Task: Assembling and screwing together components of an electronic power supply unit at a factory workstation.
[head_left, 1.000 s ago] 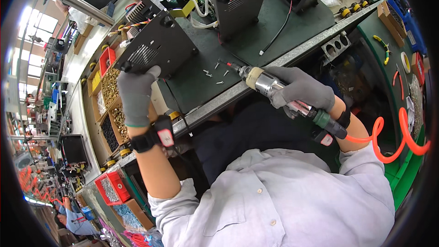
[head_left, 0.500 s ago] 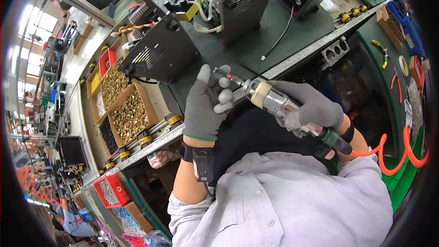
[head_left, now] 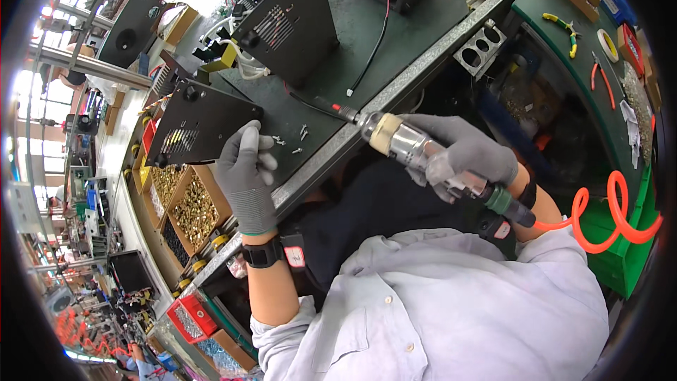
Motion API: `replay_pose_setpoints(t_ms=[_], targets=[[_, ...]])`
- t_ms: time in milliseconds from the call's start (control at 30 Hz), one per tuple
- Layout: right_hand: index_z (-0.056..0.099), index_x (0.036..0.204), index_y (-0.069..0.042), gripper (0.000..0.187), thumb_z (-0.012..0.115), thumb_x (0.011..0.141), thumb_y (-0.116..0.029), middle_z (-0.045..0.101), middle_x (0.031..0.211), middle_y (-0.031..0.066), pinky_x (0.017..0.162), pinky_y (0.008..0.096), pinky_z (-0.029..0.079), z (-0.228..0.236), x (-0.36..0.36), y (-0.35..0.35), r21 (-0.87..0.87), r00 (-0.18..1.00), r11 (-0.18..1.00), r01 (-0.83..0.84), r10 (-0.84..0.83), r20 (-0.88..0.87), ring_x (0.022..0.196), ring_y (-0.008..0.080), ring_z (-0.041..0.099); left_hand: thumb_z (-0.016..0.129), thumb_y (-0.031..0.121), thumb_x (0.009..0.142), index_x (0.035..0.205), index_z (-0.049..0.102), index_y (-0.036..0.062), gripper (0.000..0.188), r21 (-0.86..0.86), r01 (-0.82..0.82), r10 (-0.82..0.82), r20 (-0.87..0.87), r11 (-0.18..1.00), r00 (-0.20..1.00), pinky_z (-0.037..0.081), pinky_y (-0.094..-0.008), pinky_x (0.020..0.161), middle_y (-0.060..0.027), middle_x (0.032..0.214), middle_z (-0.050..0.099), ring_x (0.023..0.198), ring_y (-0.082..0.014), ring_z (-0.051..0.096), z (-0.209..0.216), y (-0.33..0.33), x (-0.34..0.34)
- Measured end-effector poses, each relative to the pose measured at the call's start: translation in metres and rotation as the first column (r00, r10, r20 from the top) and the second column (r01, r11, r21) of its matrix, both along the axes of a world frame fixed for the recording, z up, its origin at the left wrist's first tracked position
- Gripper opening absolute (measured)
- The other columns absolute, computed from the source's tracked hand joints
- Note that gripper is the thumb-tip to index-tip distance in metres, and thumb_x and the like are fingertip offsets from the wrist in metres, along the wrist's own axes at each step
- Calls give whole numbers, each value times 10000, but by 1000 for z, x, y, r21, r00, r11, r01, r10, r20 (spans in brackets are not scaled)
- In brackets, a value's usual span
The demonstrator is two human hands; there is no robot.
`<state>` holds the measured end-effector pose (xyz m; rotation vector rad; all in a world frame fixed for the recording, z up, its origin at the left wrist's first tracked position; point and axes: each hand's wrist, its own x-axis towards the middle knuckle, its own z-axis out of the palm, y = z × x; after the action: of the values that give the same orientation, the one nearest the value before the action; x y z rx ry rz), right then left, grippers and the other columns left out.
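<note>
A: Gripping the pneumatic screwdriver tight in the right hand, left hand pinching at loose screws on the green mat beside the black panel. Looks like screw-loading; next needs one seated on the bit.

B: Yep (cardboard bins past the bench edge hold brassy hardware).

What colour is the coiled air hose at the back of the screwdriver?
The coiled hose is bright orange, clearest in the head view, at the right.
</note>
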<state>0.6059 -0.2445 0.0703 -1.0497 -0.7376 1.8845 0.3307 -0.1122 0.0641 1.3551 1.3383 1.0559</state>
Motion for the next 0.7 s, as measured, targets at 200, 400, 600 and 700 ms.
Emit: replay_pose_setpoints(t_ms=[200,400,600,700], targets=[[382,1455,78,930,795,650,-139,618,876,142,497,266,598,-19,4,0,-14,998,1000,27,-28,-58,647,166,653,640,134,913,1130,712,112,230,366,483,134,-883,795,449,522,-348,685,-36,924,703,812,-184,658,-22,15,-12],[433,1455,25,789,699,718,-70,590,943,83,496,262,549,-13,5,-4,15,997,998,-56,57,-48,574,116,612,612,150,898,1057,686,139,176,20,768,278,-938,641,-208,532,-397,678,-28,886,667,780,-267,665,-28,31,-12],[438,1455,27,804,710,708,-95,602,929,87,490,263,538,-13,4,-6,92,995,993,-80,86,-59,571,122,615,648,171,894,962,701,105,109,147,744,75,-989,652,129,537,-350,622,-55,857,676,748,-208,686,-12,49,-18],[447,1441,37,831,718,670,-114,602,881,78,490,264,524,-9,5,-7,104,994,991,-82,89,-56,595,128,610,693,81,851,956,711,73,107,333,509,-78,-774,794,628,540,-307,628,-62,845,689,677,-172,665,-3,41,-8]])
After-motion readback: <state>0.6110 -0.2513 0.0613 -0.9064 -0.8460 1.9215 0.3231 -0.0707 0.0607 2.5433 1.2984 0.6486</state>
